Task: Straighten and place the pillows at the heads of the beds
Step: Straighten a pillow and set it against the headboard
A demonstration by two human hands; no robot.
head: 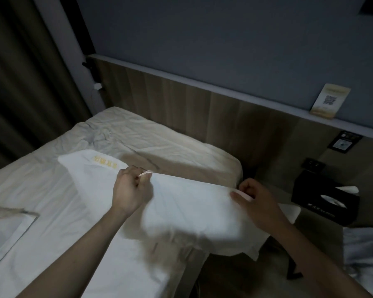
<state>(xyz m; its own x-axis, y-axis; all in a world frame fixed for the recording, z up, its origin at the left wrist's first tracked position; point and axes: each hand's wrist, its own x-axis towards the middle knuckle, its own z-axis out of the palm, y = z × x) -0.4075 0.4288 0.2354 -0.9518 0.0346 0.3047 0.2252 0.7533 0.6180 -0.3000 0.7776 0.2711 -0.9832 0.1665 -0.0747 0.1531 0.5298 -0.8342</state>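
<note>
Left hand (pixel 130 190) closed in a fist, pinching top edge of white pillow (pixel 192 211) near its left part, thumb and fingers clamped on the fabric seam. Right hand (pixel 254 201) also curled shut, gripping the same top edge at the pillow's right corner, thin strip of hem showing between thumb and fingers. Both forearms reaching in from bottom of frame, bare.

Pillow stretched between the two hands, top edge pulled taut, body sagging below and toward the viewer, lower right part hanging off the bed's edge over the gap. Left end of the pillowcase with yellow printed lettering (pixel 105 161) lying flat on the bed, past the left hand.

Bed (pixel 52 201) under and left of the pillow, white sheet, wrinkled. Second, cream-coloured pillow (pixel 159 143) lying behind the hands at the head of the bed, against the wooden headboard panel (pixel 202 104). Dark curtain (pixel 19 72) far left. Black tissue box (pixel 325 198) right of the right hand, near but apart. Card with QR code (pixel 329 101) standing on the ledge above. Edge of another bed (pixel 366 254) at far right.
</note>
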